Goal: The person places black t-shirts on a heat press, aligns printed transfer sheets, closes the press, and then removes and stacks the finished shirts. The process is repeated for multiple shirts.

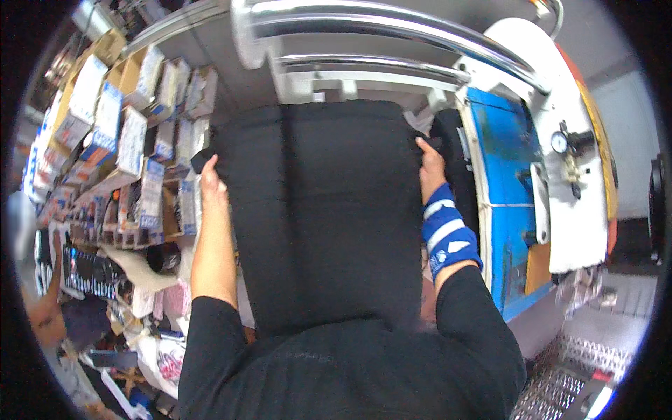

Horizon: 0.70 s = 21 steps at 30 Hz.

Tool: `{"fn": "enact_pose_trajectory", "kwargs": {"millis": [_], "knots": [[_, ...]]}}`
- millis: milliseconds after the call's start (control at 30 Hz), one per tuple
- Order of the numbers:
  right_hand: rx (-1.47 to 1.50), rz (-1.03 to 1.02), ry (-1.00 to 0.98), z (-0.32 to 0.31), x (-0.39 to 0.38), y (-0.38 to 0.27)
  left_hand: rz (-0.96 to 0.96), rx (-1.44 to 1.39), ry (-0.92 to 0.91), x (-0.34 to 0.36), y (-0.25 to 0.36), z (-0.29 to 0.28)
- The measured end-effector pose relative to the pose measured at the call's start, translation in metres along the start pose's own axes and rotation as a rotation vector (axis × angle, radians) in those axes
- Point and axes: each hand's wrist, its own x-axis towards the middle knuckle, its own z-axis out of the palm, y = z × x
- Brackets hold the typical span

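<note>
A wide black cloth (322,210) hangs in front of my chest, stretched between my hands, with a dark crease running down its left half. My left hand (213,183) pinches its upper left edge, where a small black flap sticks out past the fingers. On the opposite edge, my right hand (431,168) grips the upper right side, thumb pointing up. A blue wristband (448,231) with white stripes wraps my right forearm. The cloth's lower end runs into my black shirt, so where it stops is hard to see. The fingertips behind the cloth are hidden.
Beyond the cloth stands a machine with shiny metal rollers (392,28), a blue panel (514,210) and a pressure gauge (559,142). Cardboard bins (133,150) fill the left. Another person's arm (45,318) shows at far left; a plastic crate (560,381) is at lower right.
</note>
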Motion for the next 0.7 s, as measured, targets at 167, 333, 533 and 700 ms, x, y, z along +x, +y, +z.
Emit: {"fn": "enact_pose_trajectory", "kwargs": {"millis": [167,333,533,700], "knots": [[-0.081,-0.056,0.099,0.006,0.013,-0.004,-0.064,-0.074,0.14,0.001,0.0,0.015],[-0.495,-0.001,0.049,-0.009,-0.047,-0.006,-0.174,0.275,0.087,-0.078,-0.017,0.033],[-1.186,-0.165,-0.142,-0.115,-0.243,0.002,-0.056,1.152,0.024,-0.289,-0.013,-0.021],[-0.329,0.329,-0.268,-0.193,-0.312,0.011,-0.352,0.425,-0.083,-0.379,-0.009,-0.054]]}}
